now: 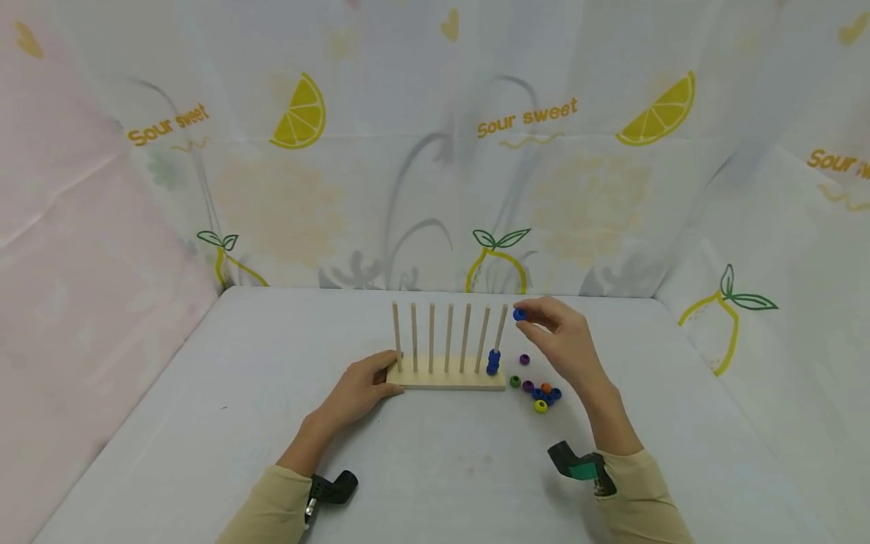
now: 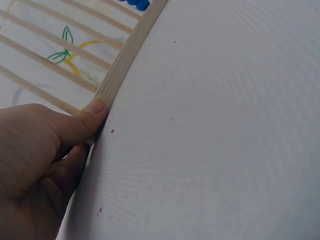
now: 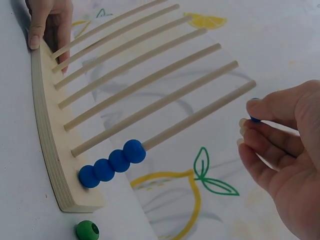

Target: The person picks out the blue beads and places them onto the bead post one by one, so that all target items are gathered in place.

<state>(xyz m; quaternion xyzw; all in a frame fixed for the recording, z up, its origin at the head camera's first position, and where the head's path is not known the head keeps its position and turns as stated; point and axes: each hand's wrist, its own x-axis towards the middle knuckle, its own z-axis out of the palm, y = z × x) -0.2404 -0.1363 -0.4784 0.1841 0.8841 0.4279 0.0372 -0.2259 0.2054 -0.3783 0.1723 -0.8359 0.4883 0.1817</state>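
White counter (image 1: 204, 423), lemon-print cloth (image 1: 408, 181) behind; peg rack (image 1: 445, 382) running left to right, pegs (image 1: 431, 332) skyward; left grip (image 1: 356, 387) clamps its end, right grip (image 1: 569, 341) pinches a blue bead (image 1: 519, 314)!

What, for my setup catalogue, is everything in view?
Base: one, pale wood, on table
Pegs: seven, pale wood, standing in base
Stacked beads: four, blue, on rightmost peg
Held bead: one, blue, near rightmost peg's top
Loose beads: apparently three blue, two purple, one green, one orange, one yellow, right of base
Backdrop: lemon-printed, mostly white, behind table
Wrist cameras: two, mostly black, in foreground
Sleeves: two, beige, in foreground
Left hand: one, bare, gripping base's left end
Right hand: one, bare, pinching held bead
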